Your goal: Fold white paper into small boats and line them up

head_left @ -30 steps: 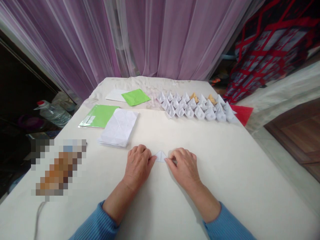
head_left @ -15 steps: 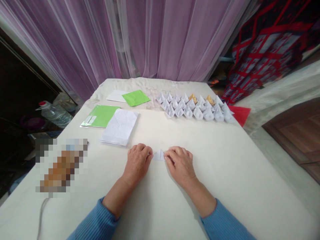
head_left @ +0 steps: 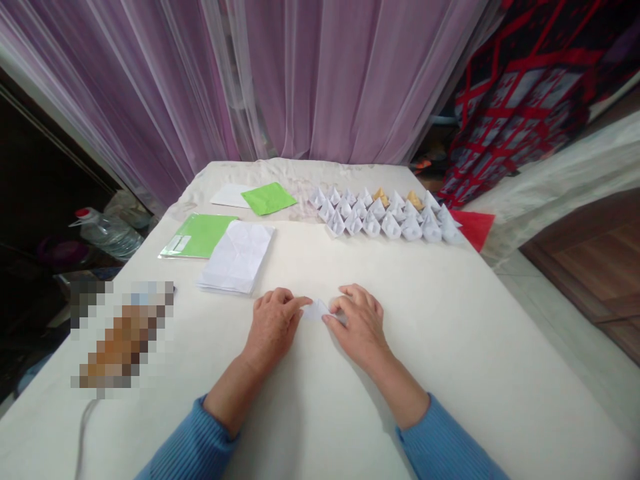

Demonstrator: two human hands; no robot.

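Note:
A small folded piece of white paper [head_left: 316,311] lies low over the white table between my two hands. My left hand [head_left: 276,321] is closed on its left edge, with the thumb and index finger at the paper. On the other side, my right hand [head_left: 359,321] has its thumb against the right edge and the index finger curved just above, the paper's corner between them. The fingertips hide part of both edges. Beyond my hands stand rows of small folded paper boats [head_left: 391,225], mostly white with two yellowish ones.
A stack of white paper sheets [head_left: 239,257] overlaps a green paper pack [head_left: 200,235] at the left. Farther back, a green sheet [head_left: 269,199] partly covers a white one [head_left: 231,194]. Red paper [head_left: 476,229] lies at the right edge. A blurred-out object [head_left: 123,337] with a cable sits front left.
The right fingers have loosened and spread slightly, and the right thumb has shifted inward along the paper. My left index finger now reaches further over the paper's edge. The view has shifted slightly.

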